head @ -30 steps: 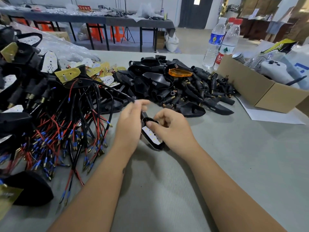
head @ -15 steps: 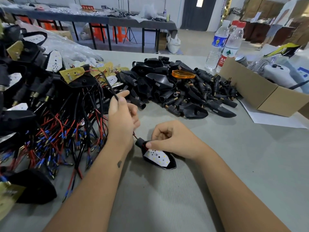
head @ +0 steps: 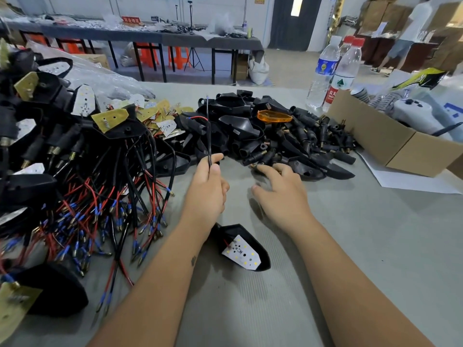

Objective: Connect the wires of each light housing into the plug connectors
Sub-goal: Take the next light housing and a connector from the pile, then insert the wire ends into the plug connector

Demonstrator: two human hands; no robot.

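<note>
The left forearm [head: 160, 269] covers the near-left end of the light housing [head: 250, 244], so where its wire [head: 209, 136] leaves it cannot be seen. The left edge cuts off the wired pile [head: 62, 196]. Both elbows fall below the frame.

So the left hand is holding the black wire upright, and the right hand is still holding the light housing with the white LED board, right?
Not quite. The head view shows the right hand open, reaching toward the pile of black connectors. The light housing lies loose on the table between the forearms. The left hand does hold the black wire upright.
</note>
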